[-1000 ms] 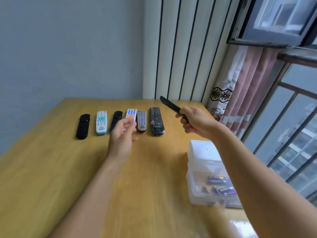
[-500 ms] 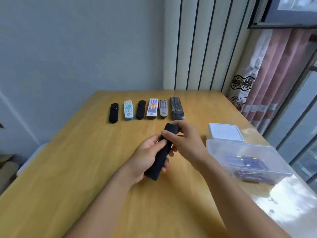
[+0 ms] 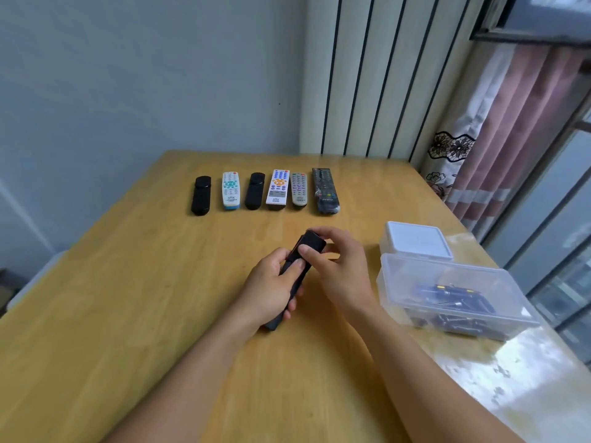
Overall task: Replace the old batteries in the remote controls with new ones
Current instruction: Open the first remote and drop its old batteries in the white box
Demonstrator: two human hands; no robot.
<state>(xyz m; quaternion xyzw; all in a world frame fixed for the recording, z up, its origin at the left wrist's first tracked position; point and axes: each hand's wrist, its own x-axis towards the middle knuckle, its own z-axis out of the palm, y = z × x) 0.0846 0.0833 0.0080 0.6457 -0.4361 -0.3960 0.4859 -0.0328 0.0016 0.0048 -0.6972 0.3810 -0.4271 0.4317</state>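
Both of my hands hold a long black remote (image 3: pixel 295 276) over the middle of the wooden table (image 3: pixel 128 314). My left hand (image 3: pixel 271 284) grips its lower half, thumb lying on its back. My right hand (image 3: pixel 335 266) pinches its far end, thumb on the back cover. Farther back lies a row of several remotes: a black one (image 3: pixel 201 195), a white and teal one (image 3: pixel 230 189), another black one (image 3: pixel 255 190), a white one with coloured buttons (image 3: pixel 277 189), a grey one (image 3: pixel 299 189) and a long black one (image 3: pixel 324 190).
A clear plastic box (image 3: pixel 454 295) with several batteries inside stands at the right of my hands. Its white lid (image 3: pixel 415 239) lies just behind it. A wall, striped panels and a pink curtain (image 3: pixel 511 129) border the table's far and right sides.
A second ago only my right hand held the black remote, up in the air. Both hands now hold it low over the table, and my right thumb has slid onto its back cover.
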